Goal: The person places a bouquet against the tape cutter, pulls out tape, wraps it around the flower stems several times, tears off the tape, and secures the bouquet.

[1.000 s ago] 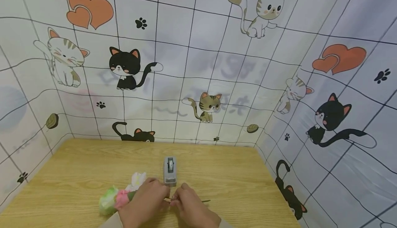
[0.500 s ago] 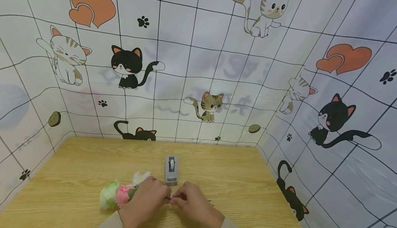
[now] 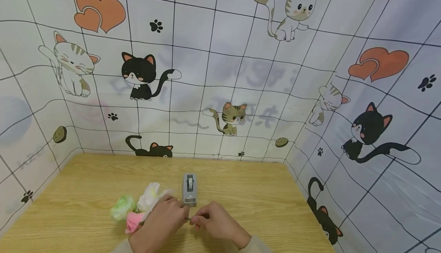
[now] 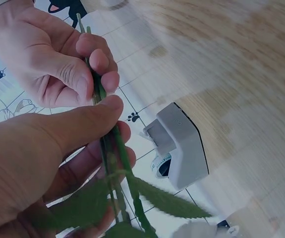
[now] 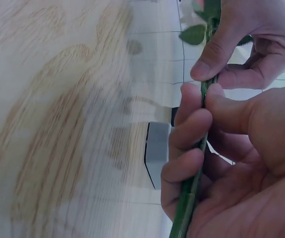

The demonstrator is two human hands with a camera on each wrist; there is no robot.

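Observation:
My left hand (image 3: pixel 163 218) pinches several green artificial flower stems (image 4: pixel 117 158) together between thumb and fingers. Just right of it, my right hand (image 3: pixel 218 222) holds the lower stems, fingers curled round them in the right wrist view. Both hands almost touch. Left of my left hand are the blooms: one pale green (image 3: pixel 123 207), one white (image 3: pixel 149 197) and one pink (image 3: pixel 133 222). Serrated leaves (image 4: pixel 169 198) spread from the stems below my left thumb. Two thin stem ends (image 4: pixel 80 22) stick out past the right hand. My left hand hides the upper stems in the head view.
A grey tape dispenser (image 3: pixel 189 190) with a roll in it stands on the wooden table (image 3: pixel 248 184), just beyond the hands. White cloth walls (image 3: pixel 193 65) printed with cats, hearts and grid lines rise behind the table and at both sides.
The blooms have turned: the white one has come further into view, the green one has shifted up, the pink one down. My right hand has tilted, and the stem end beyond it is now hidden.

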